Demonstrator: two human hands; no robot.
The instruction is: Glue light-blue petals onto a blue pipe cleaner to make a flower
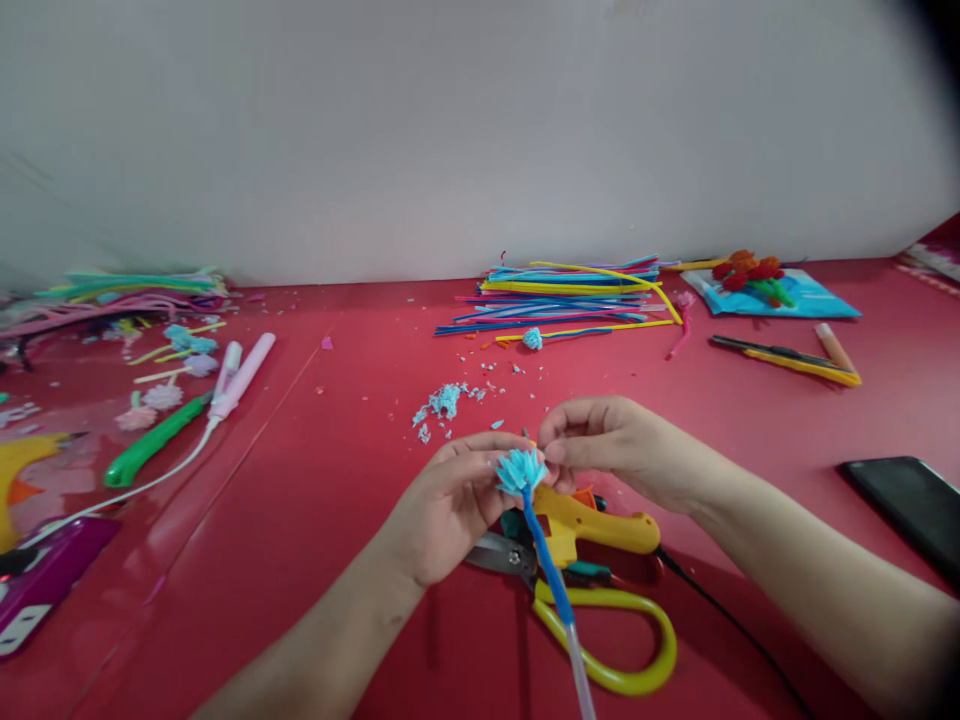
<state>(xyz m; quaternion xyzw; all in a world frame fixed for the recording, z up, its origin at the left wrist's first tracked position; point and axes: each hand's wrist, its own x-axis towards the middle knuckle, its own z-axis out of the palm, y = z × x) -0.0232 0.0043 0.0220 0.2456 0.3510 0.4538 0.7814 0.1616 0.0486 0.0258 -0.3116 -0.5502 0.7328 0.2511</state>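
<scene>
Centrally, left hand pinching blue tufted flower on its stem, right hand pinching its petals; yellow glue gun, scissors beneath

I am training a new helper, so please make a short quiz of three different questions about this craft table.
1. True or false: the left hand holds a blue stem with a fluffy blue flower.
2. Which lies under the hands? A) scissors and a glue gun B) a hammer C) a plate
3. Fill in: the dark phone lies on the ___ side of the red table.

Key: 1 true; 2 A; 3 right. The right hand pinches the flower.
</scene>
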